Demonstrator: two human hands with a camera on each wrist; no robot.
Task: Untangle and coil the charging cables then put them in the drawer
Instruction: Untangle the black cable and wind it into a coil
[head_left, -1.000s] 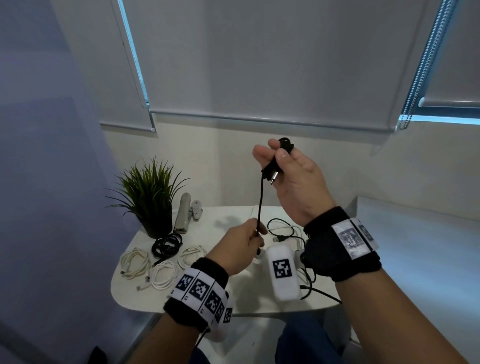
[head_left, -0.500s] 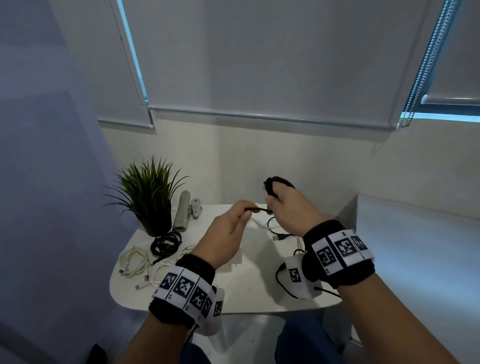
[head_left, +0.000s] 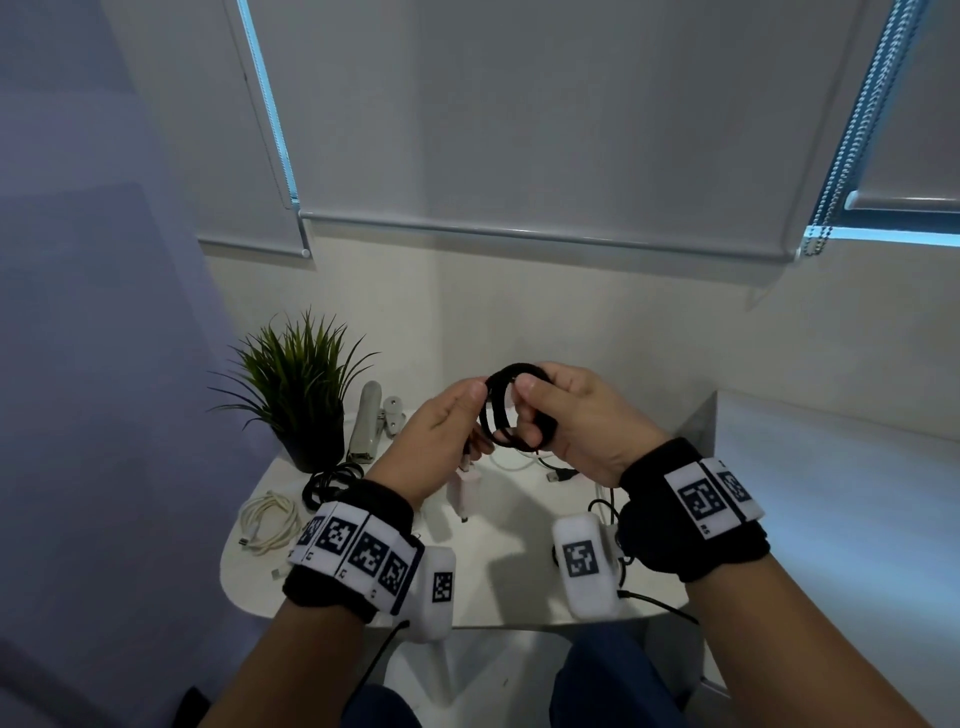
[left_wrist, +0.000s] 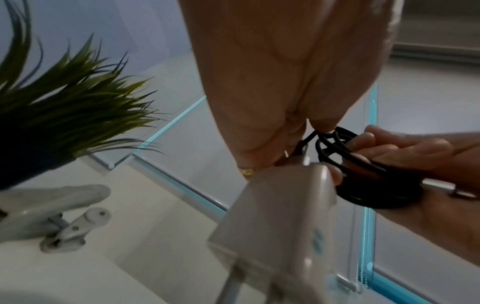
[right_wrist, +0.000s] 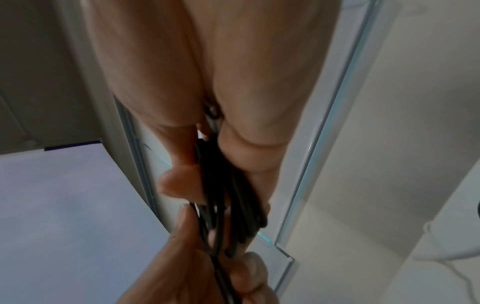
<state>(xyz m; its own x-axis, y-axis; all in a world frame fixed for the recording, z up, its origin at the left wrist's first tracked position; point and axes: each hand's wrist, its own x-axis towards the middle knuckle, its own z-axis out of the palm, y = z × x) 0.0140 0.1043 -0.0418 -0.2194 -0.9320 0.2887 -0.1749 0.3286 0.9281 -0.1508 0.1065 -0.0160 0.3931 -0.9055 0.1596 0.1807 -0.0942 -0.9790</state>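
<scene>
A black charging cable (head_left: 511, 410) wound into a small coil is held above the white table (head_left: 498, 582). My right hand (head_left: 566, 415) has its fingers through the loops (right_wrist: 228, 197) and grips them. My left hand (head_left: 447, 431) pinches the cable's free end at the coil's left side (left_wrist: 309, 142). A white charger plug (head_left: 464, 491) hangs below my left hand, large in the left wrist view (left_wrist: 280, 222). On the table lie a coiled black cable (head_left: 332, 480), a coiled cream cable (head_left: 270, 522) and loose cables (head_left: 561, 473).
A potted green plant (head_left: 301, 384) stands at the table's back left, with a grey stapler (head_left: 366, 426) beside it. Roller blinds and a wall close off the back. A pale ledge (head_left: 831, 493) runs to the right of the table.
The hands dropped from chest height and came together. The straight hanging stretch of black cable is now wound into the coil on my right hand, and the plug hangs under my left.
</scene>
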